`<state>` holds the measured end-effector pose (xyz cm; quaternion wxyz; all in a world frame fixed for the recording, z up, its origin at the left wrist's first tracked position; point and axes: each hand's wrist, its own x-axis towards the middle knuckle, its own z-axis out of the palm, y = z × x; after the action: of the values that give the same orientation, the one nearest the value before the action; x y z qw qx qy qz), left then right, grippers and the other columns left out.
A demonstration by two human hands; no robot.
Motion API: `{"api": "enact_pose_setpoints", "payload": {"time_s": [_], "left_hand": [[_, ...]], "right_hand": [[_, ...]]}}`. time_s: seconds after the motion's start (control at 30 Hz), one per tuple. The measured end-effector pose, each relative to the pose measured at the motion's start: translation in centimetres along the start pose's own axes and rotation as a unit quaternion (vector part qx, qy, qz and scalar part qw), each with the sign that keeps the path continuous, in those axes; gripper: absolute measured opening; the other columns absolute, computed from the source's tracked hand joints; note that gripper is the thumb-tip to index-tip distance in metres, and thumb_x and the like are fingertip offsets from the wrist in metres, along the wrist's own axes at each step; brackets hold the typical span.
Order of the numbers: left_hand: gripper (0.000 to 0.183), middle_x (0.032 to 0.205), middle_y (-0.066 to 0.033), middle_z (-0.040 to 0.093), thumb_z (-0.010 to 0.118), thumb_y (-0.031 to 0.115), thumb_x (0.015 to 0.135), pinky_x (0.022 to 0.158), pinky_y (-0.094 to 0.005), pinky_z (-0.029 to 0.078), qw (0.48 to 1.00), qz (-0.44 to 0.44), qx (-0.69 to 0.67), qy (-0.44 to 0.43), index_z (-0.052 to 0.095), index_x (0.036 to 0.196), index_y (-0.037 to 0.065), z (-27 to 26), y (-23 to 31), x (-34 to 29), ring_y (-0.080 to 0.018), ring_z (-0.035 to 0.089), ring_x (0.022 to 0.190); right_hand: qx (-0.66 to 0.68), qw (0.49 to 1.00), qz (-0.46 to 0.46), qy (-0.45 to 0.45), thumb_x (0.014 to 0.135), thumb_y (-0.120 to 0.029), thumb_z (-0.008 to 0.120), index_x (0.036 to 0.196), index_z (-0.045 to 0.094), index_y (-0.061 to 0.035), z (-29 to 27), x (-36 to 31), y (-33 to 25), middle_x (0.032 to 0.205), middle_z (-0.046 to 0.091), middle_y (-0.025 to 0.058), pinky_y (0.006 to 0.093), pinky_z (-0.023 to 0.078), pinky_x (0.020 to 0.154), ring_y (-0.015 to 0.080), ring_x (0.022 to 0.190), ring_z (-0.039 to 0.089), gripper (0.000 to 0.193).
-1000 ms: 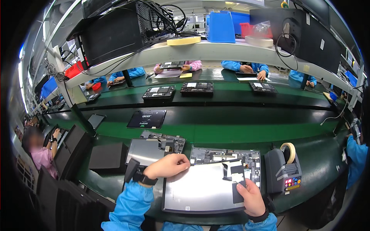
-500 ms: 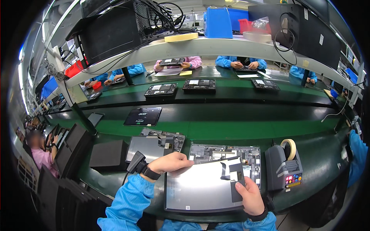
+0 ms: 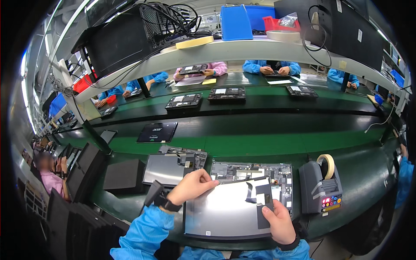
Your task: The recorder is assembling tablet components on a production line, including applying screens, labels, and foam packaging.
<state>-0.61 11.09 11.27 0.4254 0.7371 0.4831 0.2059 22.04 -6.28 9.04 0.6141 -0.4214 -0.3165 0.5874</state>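
I hold the grey display panel (image 3: 227,212) near me, above the opened tablet chassis (image 3: 253,173); my left hand (image 3: 190,187) grips its far-left corner, my right hand (image 3: 277,221) its right edge. I should keep it level, pinching only the edges.

Single head-worn fisheye, looking steeply down, close over workbench (image 3: 242,145), edges probably distorted

Left hand (image 3: 190,187) fingers curled, gripping; right hand (image 3: 279,222) thumb pressed, grip closed
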Motion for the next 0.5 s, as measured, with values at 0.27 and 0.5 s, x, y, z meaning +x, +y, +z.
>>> {"api": "enact_pose_setpoints", "payload": {"time_s": [0.27, 0.5], "left_hand": [[0.012, 0.089, -0.0095, 0.064, 0.068, 0.008, 0.08, 0.078, -0.0331, 0.048, 0.963, 0.185, 0.123, 0.154, 0.066, 0.09, 0.003, 2.4, 0.3, -2.3, -0.0259, 0.06, 0.089], [0.015, 0.091, -0.0098, 0.064, 0.072, 0.012, 0.076, 0.077, -0.0341, 0.049, 0.93, 0.228, 0.162, 0.24, 0.065, 0.087, 0.004, 4.2, 0.4, -4.0, -0.0269, 0.06, 0.089]], "right_hand": [[-0.008, 1.0, 0.006, -0.028, 0.096, -0.01, 0.049, 0.114, 0.047, 0.0058, -0.8, 0.6, 0.2, 0.104, 0.06, 0.0069, 0.0232, 0.045, 0.082, 0.0075, 0.092, 0.054, 0.024], [-0.013, 0.998, 0.04, -0.052, 0.093, -0.004, 0.048, 0.122, 0.045, 0.0057, -0.8, 0.9, 0.1, 0.115, 0.059, 0.0128, 0.0287, 0.044, 0.09, 0.0157, 0.102, 0.057, 0.03]]}}
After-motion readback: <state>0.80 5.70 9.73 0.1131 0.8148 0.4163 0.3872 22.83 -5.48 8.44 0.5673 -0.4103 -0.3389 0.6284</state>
